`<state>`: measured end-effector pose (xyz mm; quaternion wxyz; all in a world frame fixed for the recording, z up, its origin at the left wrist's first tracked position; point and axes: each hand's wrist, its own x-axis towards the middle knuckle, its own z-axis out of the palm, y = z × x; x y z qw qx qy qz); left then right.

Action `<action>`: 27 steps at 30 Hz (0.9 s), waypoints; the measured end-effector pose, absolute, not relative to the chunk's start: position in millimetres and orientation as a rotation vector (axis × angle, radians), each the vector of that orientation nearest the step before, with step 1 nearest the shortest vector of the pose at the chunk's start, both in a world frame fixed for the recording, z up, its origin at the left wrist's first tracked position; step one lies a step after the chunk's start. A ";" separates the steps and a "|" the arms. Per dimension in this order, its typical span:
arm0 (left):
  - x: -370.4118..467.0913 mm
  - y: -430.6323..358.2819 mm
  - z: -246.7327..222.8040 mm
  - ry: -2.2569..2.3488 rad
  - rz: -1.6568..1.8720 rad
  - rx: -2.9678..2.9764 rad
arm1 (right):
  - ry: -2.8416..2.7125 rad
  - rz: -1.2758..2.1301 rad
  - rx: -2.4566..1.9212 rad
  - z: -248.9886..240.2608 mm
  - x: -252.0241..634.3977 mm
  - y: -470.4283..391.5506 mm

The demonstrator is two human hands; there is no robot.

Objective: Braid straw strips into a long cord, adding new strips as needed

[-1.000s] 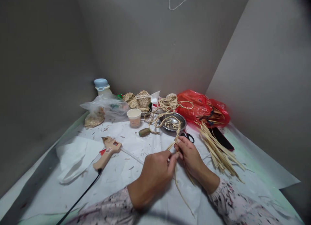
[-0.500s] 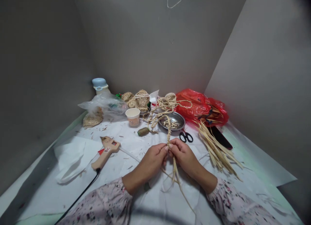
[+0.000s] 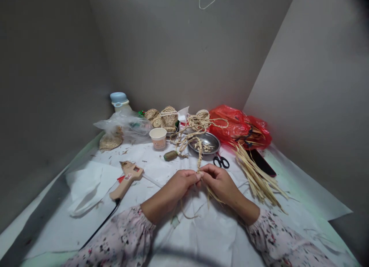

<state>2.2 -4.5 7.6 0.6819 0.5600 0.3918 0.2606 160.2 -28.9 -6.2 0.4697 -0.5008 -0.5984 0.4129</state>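
Note:
A straw braid [image 3: 200, 153] runs from a loose pile down to my hands in the middle of the table. My left hand [image 3: 186, 182] pinches its lower end between thumb and fingers. Close against it, my right hand [image 3: 216, 180] also grips the braid's end, thumb and forefinger together. Loose straw strands [image 3: 211, 194] trail below the fingers, some toward the right wrist and one curling under the left hand. The fingertips partly hide where the strands cross. Beyond the hands, the braid's far length lies looped over a metal bowl [image 3: 215, 139] holding straw scraps.
Black-handled scissors [image 3: 221, 162] lie right of the braid, near a bundle of straw [image 3: 253, 178] and a dark phone [image 3: 262, 163]. A glue gun [image 3: 127, 180] with a cord rests left. Behind are a paper cup [image 3: 158, 138], a thread spool [image 3: 171, 156] and a red plastic bag [image 3: 233, 124].
The loose strands below my hands have shifted; a long one that hung toward the front now curls under the left hand. Both hands stay on the braid's end.

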 end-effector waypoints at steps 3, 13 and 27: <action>2.8 -4.3 5.9 0.947 0.630 1.225 | -1.468 0.972 -1.309 -4.6 162.3 -26.9; 6.1 -4.6 -2.7 1.099 0.766 1.219 | -1.261 1.156 -1.446 9.4 149.3 -39.0; 4.1 -0.6 -12.6 0.831 0.824 0.900 | -2.020 0.120 -1.350 -13.1 130.0 -62.8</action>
